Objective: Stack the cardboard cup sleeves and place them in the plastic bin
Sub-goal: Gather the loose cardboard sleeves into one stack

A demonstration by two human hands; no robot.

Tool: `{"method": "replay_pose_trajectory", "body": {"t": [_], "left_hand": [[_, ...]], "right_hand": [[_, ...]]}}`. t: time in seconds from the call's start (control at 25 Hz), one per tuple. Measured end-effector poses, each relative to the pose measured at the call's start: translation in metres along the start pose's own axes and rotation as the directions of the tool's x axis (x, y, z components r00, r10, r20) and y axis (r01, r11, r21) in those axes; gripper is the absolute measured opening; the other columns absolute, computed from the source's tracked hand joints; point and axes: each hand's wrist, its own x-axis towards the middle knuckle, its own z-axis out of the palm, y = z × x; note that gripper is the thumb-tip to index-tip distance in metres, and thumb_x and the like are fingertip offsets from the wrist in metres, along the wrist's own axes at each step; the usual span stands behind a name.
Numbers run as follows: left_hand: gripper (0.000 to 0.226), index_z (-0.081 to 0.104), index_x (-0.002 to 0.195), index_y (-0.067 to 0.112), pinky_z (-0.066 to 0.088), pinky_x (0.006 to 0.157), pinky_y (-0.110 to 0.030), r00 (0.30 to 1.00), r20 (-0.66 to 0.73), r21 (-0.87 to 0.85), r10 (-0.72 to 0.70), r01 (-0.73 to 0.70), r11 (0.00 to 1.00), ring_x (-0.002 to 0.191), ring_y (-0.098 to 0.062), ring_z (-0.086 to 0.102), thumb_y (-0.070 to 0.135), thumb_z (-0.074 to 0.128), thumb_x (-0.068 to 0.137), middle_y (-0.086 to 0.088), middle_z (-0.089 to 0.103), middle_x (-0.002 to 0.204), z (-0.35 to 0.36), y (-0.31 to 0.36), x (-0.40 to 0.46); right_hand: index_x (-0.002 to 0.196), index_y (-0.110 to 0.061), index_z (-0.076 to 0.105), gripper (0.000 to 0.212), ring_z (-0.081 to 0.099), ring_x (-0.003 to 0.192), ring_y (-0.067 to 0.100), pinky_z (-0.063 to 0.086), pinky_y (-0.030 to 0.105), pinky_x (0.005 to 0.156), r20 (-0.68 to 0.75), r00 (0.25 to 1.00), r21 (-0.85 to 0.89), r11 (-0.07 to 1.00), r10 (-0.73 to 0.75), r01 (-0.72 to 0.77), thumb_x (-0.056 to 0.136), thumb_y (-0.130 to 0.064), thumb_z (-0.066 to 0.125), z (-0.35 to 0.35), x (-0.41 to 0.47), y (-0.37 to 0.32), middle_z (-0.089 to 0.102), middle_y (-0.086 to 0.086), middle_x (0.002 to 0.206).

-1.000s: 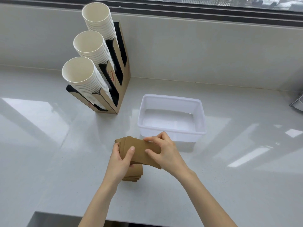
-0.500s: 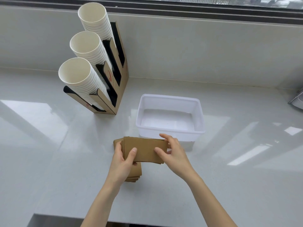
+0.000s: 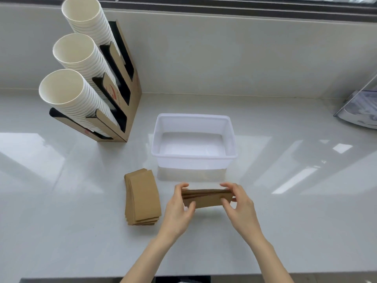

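Note:
A small bundle of brown cardboard cup sleeves [image 3: 206, 198] is held on edge just above the counter, in front of the bin. My left hand [image 3: 179, 209] grips its left end and my right hand [image 3: 239, 205] grips its right end. A flat stack of more brown sleeves [image 3: 142, 196] lies on the counter to the left of my hands. The white plastic bin [image 3: 193, 158] stands just beyond the held bundle with nothing inside it.
A cardboard cup dispenser [image 3: 122, 111] with three slanted rows of white paper cups [image 3: 67, 92] stands at the back left. A wall runs behind the white counter. A clear holder [image 3: 361, 111] sits at the far right edge.
Both hands lifted a bundle of sleeves off the stack and carried it right, turning it on edge in front of the bin. The remaining stack is now uncovered.

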Motion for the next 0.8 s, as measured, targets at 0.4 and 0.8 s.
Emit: {"method": "replay_pose_trajectory", "body": {"t": [0.4, 0.8], "left_hand": [[0.056, 0.018, 0.138, 0.013, 0.038, 0.089, -0.030, 1.000, 0.020, 0.169, 0.019, -0.022, 0.985, 0.109, -0.028, 0.050, 0.004, 0.039, 0.087, -0.001, 0.047, 0.118, 0.018, -0.022, 0.002], [0.025, 0.038, 0.113, 0.018, 0.041, 0.073, -0.007, 0.998, -0.065, -0.038, -0.009, 0.007, 0.999, 0.095, -0.010, 0.055, 0.013, 0.043, 0.090, 0.006, 0.056, 0.103, -0.011, 0.007, 0.007]], "right_hand": [[0.122, -0.018, 0.046, 0.035, 0.048, 0.089, 0.011, 0.030, 0.015, 0.075, 0.079, 0.994, -0.078, 0.995, 0.072, -0.066, 0.090, -0.004, 0.042, 0.025, -0.007, 0.014, 0.044, -0.002, 0.105], [0.109, -0.020, 0.050, 0.022, 0.056, 0.086, 0.007, 0.041, 0.012, 0.065, 0.115, 0.980, 0.090, 0.980, 0.165, -0.175, 0.088, -0.015, 0.050, 0.011, 0.006, -0.016, 0.061, -0.001, 0.099]]}}
